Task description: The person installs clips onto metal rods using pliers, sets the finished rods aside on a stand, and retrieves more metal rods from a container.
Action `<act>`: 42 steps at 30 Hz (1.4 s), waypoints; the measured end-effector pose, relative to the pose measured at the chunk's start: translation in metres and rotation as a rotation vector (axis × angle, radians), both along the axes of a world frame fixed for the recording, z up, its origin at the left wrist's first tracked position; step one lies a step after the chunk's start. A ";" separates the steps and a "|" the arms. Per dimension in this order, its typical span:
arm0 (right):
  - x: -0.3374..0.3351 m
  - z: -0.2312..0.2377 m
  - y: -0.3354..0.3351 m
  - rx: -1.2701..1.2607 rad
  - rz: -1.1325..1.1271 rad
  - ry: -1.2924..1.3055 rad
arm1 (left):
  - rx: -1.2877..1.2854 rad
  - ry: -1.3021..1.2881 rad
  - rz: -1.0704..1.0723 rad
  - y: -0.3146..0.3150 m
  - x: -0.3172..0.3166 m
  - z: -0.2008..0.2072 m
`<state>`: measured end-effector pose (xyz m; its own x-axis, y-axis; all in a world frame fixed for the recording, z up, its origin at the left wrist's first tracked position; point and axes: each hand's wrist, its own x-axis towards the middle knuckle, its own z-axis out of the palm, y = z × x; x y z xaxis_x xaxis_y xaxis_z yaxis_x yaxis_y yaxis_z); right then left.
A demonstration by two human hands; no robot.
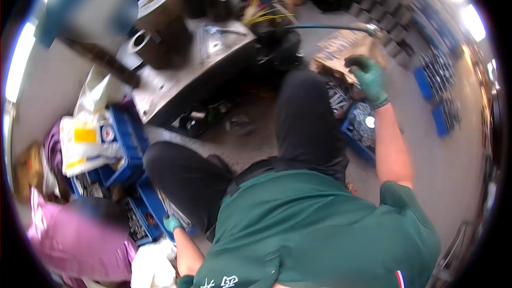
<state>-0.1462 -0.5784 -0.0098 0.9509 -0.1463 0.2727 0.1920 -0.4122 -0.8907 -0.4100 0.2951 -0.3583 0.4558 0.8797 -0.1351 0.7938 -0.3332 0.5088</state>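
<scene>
My right hand (370, 80), in a green glove with dark fingertips, is held out over the right side, above a blue bin (358, 149) of small metal parts and beside a brown cardboard box (341, 50). Its fingers curve loosely apart and I see nothing between them. Low on the left, my left hand (172, 224), also gloved in green, is at the edge of a blue bin (152, 197) that has long thin metal pieces (176, 210) by it. The fingers of that hand are small and partly hidden, so their grip does not show.
Ahead stands a metal workbench (176, 82) with a thick cylinder (165, 32) and a blurred round-topped post (98, 56). Stacked blue crates (128, 144) and a pink cloth-covered thing (80, 240) crowd the left. Blue bins of metal parts (440, 77) lie on the floor far right.
</scene>
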 end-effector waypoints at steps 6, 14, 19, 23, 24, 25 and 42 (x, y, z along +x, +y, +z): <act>-0.086 -0.140 -0.073 0.496 -0.492 0.288 | -0.221 -0.443 -0.101 0.000 0.099 0.069; -0.102 -0.279 -0.090 0.121 -0.651 0.511 | -0.170 -0.790 -0.379 -0.062 0.309 0.285; -0.032 -0.263 -0.036 -0.204 -0.573 0.469 | -0.237 -0.979 -0.542 -0.128 0.367 0.385; 0.028 -0.262 -0.060 -0.584 -0.317 0.500 | 0.014 -0.810 -0.718 -0.143 0.397 0.349; 0.039 -0.264 -0.067 -0.737 -0.278 0.484 | -0.064 -0.789 -0.705 -0.142 0.398 0.342; 0.047 -0.264 -0.075 -0.889 -0.239 0.465 | -0.142 -0.768 -0.694 -0.142 0.399 0.339; 0.166 -0.349 -0.130 -0.908 -0.077 0.471 | -0.482 -0.580 -0.381 -0.089 0.395 0.313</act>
